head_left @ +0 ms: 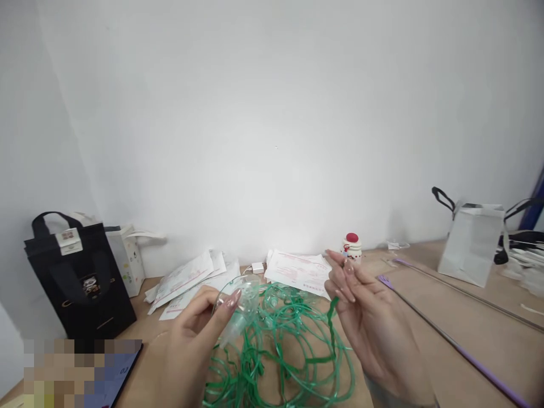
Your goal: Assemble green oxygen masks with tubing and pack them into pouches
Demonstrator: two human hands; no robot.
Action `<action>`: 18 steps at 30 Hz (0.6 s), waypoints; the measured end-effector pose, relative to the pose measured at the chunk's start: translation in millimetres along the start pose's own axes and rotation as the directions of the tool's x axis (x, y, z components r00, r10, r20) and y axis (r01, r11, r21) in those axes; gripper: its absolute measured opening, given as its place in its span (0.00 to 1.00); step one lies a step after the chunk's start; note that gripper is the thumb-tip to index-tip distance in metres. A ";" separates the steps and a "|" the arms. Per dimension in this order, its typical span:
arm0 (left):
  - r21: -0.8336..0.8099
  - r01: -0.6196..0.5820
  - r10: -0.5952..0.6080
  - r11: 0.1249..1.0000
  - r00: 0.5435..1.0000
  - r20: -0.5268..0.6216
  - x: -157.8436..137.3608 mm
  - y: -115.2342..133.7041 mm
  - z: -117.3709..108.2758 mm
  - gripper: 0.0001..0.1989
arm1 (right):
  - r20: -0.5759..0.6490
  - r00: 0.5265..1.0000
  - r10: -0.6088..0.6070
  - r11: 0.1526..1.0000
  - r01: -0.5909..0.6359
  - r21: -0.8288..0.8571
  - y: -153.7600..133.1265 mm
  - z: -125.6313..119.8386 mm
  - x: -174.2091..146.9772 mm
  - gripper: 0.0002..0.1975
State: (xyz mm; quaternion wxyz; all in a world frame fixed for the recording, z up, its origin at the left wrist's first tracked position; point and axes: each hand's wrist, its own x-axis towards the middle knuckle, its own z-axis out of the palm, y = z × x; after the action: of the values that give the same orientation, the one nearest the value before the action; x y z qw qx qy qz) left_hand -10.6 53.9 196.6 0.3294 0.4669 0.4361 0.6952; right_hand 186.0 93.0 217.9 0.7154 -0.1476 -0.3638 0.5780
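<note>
My left hand is closed on the edge of a clear plastic breathing mask, thumb on the near side. My right hand is pinched closed, and a thin green strap comes out of its lower fingers and hangs down in a crinkled line. Between and below both hands lies a tangled heap of green plastic tubing on the brown table. More clear plastic parts seem to lie among the coils; their shapes are hard to make out.
White printed packets and another packet lie near the wall. A black bag stands left, a white bag right. Two long thin rods, one with a purple end, cross the right side. A cream jar with red top stands behind.
</note>
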 end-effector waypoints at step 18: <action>0.233 -0.029 -0.007 0.972 0.988 0.154 -17.0 7.4 19.7 0.10 | 0.173 0.978 0.121 0.949 -0.063 -0.308 21.2 16.5 -15.6 0.12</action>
State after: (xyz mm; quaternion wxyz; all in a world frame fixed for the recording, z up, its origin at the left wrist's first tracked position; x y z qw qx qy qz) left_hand 13.4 42.1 200.8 0.3006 0.5571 0.4860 0.6026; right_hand 158.2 81.1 210.5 0.6187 -0.2162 -0.5066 0.5602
